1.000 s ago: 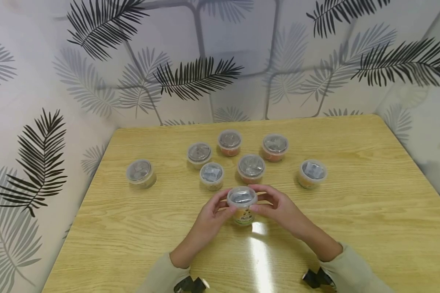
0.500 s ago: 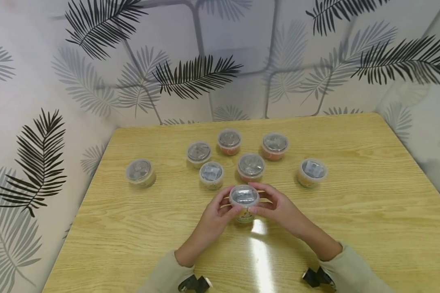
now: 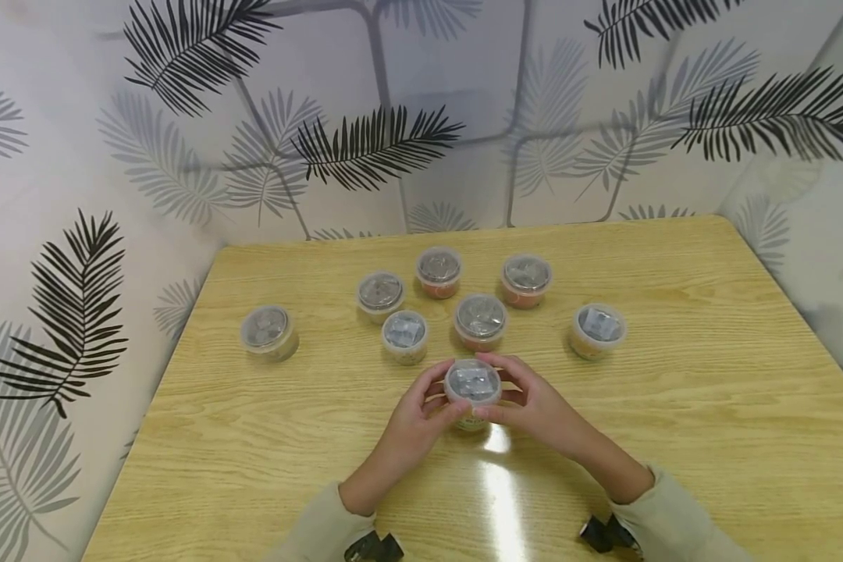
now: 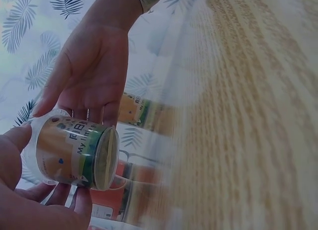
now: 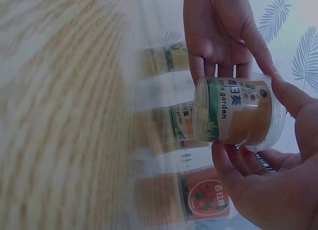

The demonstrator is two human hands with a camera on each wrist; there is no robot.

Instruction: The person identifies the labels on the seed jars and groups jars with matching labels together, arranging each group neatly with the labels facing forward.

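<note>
Both hands hold a small clear lidded plastic cup (image 3: 473,382) between them, near the middle of the table. Its label is orange, white and green, with "little garden" lettering, as the right wrist view shows on the cup (image 5: 238,111). Through the lid a silvery packet is visible. My left hand (image 3: 414,421) grips the cup's left side, and my right hand (image 3: 534,402) grips its right side, thumbs toward me. In the left wrist view, the cup (image 4: 74,150) lies across the rotated picture, its base apparently off the tabletop.
Behind the hands stand several similar lidded cups, including a small one (image 3: 405,337) and a red-labelled one (image 3: 481,321). One cup (image 3: 270,332) stands apart on the left, another (image 3: 598,332) on the right. A patterned wall backs the wooden table (image 3: 709,375).
The held cup has shifted slightly right and its top has tipped toward me, so less of the label shows. Both hands keep their grip; the other cups have not moved.
</note>
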